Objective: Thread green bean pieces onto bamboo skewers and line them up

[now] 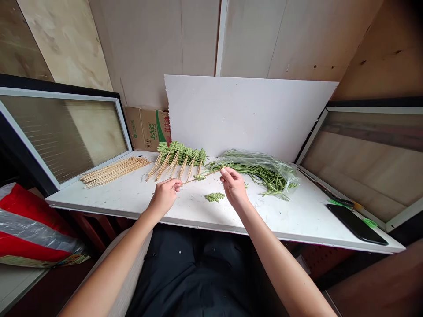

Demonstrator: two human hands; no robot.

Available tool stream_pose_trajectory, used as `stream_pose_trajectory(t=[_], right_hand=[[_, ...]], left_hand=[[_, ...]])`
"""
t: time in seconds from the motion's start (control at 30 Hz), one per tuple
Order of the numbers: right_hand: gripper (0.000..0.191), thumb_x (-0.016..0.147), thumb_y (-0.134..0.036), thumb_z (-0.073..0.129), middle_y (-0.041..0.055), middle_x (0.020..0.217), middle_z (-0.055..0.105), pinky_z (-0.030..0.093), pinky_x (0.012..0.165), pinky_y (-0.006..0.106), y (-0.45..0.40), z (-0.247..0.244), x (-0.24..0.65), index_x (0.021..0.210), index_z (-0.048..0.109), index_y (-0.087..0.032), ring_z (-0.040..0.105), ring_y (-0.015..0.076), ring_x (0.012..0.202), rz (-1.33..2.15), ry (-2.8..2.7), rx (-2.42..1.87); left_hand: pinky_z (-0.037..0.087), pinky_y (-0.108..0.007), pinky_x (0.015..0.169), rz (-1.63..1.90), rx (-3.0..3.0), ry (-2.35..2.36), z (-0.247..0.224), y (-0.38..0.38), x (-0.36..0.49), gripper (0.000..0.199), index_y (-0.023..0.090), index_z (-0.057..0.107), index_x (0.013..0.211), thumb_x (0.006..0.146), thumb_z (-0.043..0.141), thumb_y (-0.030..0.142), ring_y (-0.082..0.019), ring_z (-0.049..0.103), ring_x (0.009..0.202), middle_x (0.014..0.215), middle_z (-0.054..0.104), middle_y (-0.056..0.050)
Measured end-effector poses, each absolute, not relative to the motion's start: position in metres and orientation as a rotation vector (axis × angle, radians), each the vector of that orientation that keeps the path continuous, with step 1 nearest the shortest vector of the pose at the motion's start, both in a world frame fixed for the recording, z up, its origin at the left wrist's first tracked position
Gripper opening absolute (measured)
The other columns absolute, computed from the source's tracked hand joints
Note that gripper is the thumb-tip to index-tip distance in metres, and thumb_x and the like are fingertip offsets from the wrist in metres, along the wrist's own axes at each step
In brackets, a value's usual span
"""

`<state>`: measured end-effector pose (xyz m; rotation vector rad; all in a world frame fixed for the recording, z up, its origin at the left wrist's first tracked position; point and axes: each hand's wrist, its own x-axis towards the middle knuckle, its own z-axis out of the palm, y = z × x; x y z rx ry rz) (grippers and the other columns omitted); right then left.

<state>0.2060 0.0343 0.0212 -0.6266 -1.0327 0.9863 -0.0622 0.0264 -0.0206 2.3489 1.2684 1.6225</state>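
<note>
My left hand (166,195) pinches the lower left part of a thin wooden skewer (189,181) above the white table. A few short green bean pieces (199,177) are threaded on the skewer. At its other end my right hand (233,184) is closed, with a bit of green at its fingertips. Below, between my hands, a small row of cut bean pieces (214,197) lies on the table. Behind my left hand, finished bean skewers (181,154) are stacked with their sticks pointing toward me. Long green beans (271,176) spill from a clear plastic bag behind my right hand.
Bare wooden skewers (114,171) lie at the left of the white table (264,220). A cardboard box (145,128) and a white board (244,114) stand at the back. On the right are a black phone (356,223) and scissors (340,199). Framed panels flank both sides.
</note>
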Motion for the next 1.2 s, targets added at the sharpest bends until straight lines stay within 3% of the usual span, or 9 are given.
stream_pose_trajectory(t=[0.27,0.57,0.87,1.1,1.2], right_hand=[[0.031,0.072,-0.05,0.092,0.0023,0.077,0.064,0.047,0.078,0.036,0.027,0.006,0.19,0.067,0.073,-0.025,0.057,0.0205,0.08,0.997,-1.202,-0.642],[0.038,0.073,-0.053,0.09,-0.0001,0.069,0.06,0.046,0.076,0.034,0.023,0.004,0.185,0.061,0.068,-0.025,0.054,0.018,0.074,1.046,-1.211,-0.686],[0.031,0.066,-0.05,0.096,0.0024,0.079,0.069,0.047,0.072,0.035,0.024,0.009,0.19,0.069,0.075,-0.026,0.061,0.0204,0.081,1.016,-1.281,-0.688],[0.025,0.071,-0.047,0.093,0.0055,0.097,0.075,0.053,0.079,0.035,0.022,0.016,0.197,0.076,0.08,-0.026,0.066,0.0221,0.094,0.997,-1.391,-0.647],[0.027,0.073,-0.049,0.092,0.0059,0.098,0.076,0.052,0.077,0.035,0.022,0.018,0.201,0.079,0.081,-0.026,0.066,0.0213,0.09,0.978,-1.403,-0.701]], left_hand=[[0.056,-0.024,0.07,1.591,2.378,1.243,-0.011,0.017,-0.054,0.04,0.018,0.074,0.087,0.074,0.044,-0.003,-0.016,0.069,0.068,0.071,0.071,-0.001],[0.057,-0.025,0.07,1.543,2.391,1.294,-0.009,0.014,-0.051,0.039,0.019,0.074,0.088,0.075,0.045,-0.003,-0.017,0.071,0.071,0.071,0.072,-0.002],[0.055,-0.026,0.067,1.494,2.302,1.303,-0.01,0.013,-0.049,0.029,0.019,0.074,0.084,0.083,0.05,0.003,-0.018,0.068,0.066,0.067,0.07,-0.001],[0.052,-0.025,0.061,1.353,2.25,1.256,-0.004,0.013,-0.054,0.024,0.018,0.073,0.081,0.09,0.052,0.014,-0.017,0.066,0.062,0.066,0.07,-0.002],[0.051,-0.025,0.054,1.329,2.147,1.251,-0.002,0.012,-0.055,0.02,0.018,0.075,0.086,0.094,0.057,0.023,-0.016,0.064,0.055,0.068,0.072,-0.003]])
